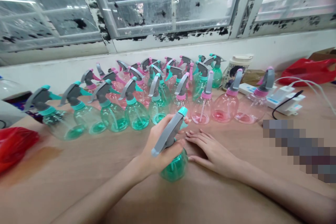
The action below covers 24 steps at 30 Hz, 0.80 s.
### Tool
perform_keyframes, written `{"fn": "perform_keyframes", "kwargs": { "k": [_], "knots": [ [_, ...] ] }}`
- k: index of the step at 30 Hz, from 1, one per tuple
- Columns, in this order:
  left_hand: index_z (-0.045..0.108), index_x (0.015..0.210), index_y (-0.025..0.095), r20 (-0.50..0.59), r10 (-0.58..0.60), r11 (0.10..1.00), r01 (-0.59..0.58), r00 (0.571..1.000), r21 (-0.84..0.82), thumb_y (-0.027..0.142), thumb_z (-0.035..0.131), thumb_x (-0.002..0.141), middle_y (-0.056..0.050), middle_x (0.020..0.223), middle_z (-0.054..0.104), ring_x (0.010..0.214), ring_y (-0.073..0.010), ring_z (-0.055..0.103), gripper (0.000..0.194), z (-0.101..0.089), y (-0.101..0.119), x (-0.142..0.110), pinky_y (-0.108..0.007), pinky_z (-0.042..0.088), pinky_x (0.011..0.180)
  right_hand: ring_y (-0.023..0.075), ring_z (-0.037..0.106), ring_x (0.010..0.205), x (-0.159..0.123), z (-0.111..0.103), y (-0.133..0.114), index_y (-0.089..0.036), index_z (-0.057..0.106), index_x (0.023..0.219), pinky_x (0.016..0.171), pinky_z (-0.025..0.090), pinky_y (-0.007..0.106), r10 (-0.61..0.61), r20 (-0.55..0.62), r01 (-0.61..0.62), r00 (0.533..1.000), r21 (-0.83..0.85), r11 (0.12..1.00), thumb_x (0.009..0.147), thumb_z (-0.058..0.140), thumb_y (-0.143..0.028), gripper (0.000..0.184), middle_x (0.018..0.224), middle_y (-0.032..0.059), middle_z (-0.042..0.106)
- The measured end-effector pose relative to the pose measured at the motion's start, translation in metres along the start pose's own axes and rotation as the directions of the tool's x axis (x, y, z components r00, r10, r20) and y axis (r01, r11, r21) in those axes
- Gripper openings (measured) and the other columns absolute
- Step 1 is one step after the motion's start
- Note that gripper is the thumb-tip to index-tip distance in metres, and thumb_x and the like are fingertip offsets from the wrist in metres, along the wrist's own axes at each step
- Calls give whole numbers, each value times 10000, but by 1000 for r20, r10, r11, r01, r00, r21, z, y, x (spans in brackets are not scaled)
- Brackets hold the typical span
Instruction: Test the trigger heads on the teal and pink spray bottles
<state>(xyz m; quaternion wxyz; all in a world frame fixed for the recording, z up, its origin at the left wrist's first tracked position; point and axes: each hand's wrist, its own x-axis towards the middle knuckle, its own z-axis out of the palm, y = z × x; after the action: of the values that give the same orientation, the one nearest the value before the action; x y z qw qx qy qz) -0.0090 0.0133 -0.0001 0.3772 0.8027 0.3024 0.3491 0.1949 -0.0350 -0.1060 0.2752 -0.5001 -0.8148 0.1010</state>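
My left hand is wrapped round the neck of a green spray bottle with a grey and teal trigger head. The bottle is close to upright in front of me, its spray head leaning to the right. Just right of it, my right hand lies palm down on the table with its fingers stretched out, holding nothing. Behind both hands stand rows of similar bottles, among them a green spray bottle and a pink spray bottle.
The wooden table runs to a white wall under windows. At the right are a power strip with cables, a printed cup and a red plastic bag. Another red bag lies at the left edge.
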Motion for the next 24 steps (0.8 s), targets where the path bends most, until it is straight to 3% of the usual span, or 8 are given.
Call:
{"fn": "perform_keyframes", "kwargs": {
  "k": [8, 14, 19, 24],
  "knots": [
    [512, 991, 257, 20, -56, 998, 57, 998, -23, 320, 529, 715, -17, 839, 645, 670, -187, 613, 284, -1, 1, -1, -339, 549, 666, 299, 469, 1322, 0, -1, 0, -189, 500, 1355, 1118, 324, 565, 9, 27, -8, 1000, -16, 1000, 908, 564, -487, 541, 1399, 145, 547],
    [536, 873, 260, 13, -59, 996, 58, 998, 69, 336, 511, 745, 0, 774, 627, 641, -174, 593, 151, -4, 5, -2, -310, 536, 599, 302, 474, 1318, 0, -1, 0, -201, 496, 1361, 1120, 317, 576, 8, 31, -7, 999, -6, 1000, 898, 579, -489, 552, 1396, 137, 551],
    [509, 817, 251, -19, -32, 991, 34, 999, 132, 315, 468, 730, 1, 742, 573, 624, -173, 547, 115, -6, 6, -2, -322, 493, 601, 298, 470, 1321, 0, -2, 0, -188, 502, 1355, 1123, 328, 558, 14, 43, -13, 999, -15, 1000, 897, 580, -496, 558, 1400, 137, 548],
    [513, 901, 250, -54, 32, 992, -24, 998, 127, 268, 495, 717, 8, 751, 542, 640, -170, 509, 185, -3, 1, -4, -325, 484, 667, 303, 472, 1319, 0, -2, 1, -191, 502, 1360, 1119, 331, 564, 7, 32, -6, 999, -12, 1000, 892, 592, -487, 561, 1395, 139, 552]
  ]
}}
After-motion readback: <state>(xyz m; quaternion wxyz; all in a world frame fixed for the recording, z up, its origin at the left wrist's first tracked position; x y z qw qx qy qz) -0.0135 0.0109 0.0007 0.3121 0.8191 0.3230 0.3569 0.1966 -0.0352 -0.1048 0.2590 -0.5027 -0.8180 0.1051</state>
